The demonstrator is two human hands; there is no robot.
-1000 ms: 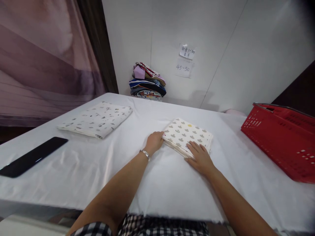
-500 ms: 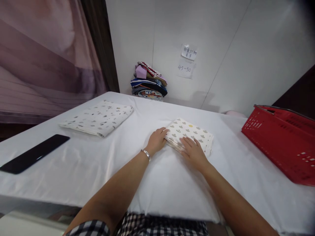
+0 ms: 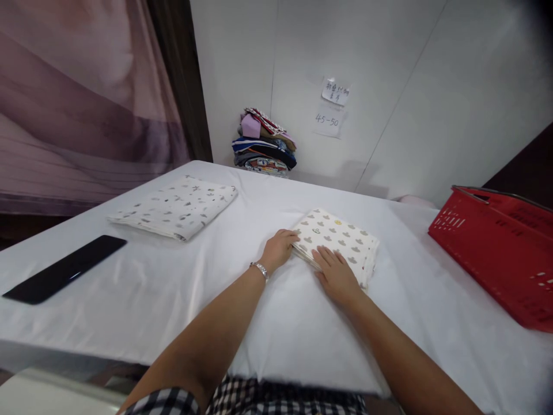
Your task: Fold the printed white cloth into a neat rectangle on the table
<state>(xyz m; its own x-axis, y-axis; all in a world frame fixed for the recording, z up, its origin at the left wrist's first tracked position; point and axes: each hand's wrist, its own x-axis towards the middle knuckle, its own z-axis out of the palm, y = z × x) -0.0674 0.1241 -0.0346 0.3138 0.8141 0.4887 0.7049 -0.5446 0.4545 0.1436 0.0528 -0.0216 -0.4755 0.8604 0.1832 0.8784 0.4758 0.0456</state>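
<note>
A folded white cloth [image 3: 332, 233] printed with grey cloud-like shapes and one small yellow figure lies in the middle of the table. At its left corner, my left hand [image 3: 277, 249] has its fingers curled over the edge; the thumb is mostly hidden. My right hand [image 3: 339, 276] rests flat on the near edge of the cloth, fingers stretched out over the print. Farther left lies a larger folded white cloth [image 3: 179, 208] with grey and dark leaf-like marks, and neither hand touches it.
A black flat slab [image 3: 64, 270] lies at the table's left. On the right stands a red plastic basket [image 3: 496, 248] with a metal handle. Several folded fabrics form a pile [image 3: 264, 144] beyond the table's back edge. Paper notes [image 3: 328, 120] hang on the wall, and a pink curtain [image 3: 86, 104] hangs at left.
My right hand has shifted slightly left along the near edge of the cloth, its fingers now closer together. My left hand stays at the corner. The whole view has moved a little.
</note>
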